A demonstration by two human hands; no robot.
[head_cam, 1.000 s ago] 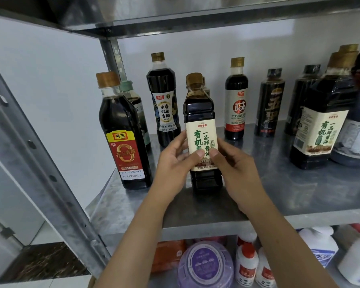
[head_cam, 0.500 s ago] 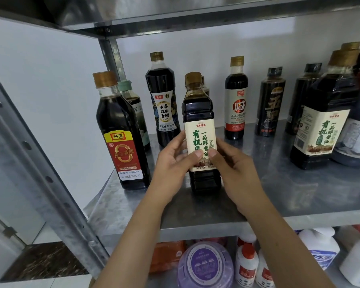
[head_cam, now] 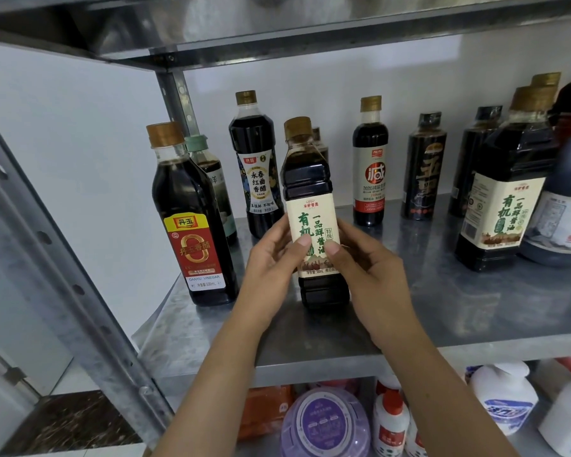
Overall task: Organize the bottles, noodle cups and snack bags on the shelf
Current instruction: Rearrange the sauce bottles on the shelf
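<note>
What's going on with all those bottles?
A person is tidying up. The left hand and the right hand hold the cream-label bottle, which stands upright near the front of the metal shelf. A red-label vinegar bottle stands to its left, and more bottles line the back.

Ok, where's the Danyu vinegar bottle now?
Head view: the Danyu vinegar bottle stands front-left on the shelf, left of the left hand, green-capped bottle behind it.
</note>
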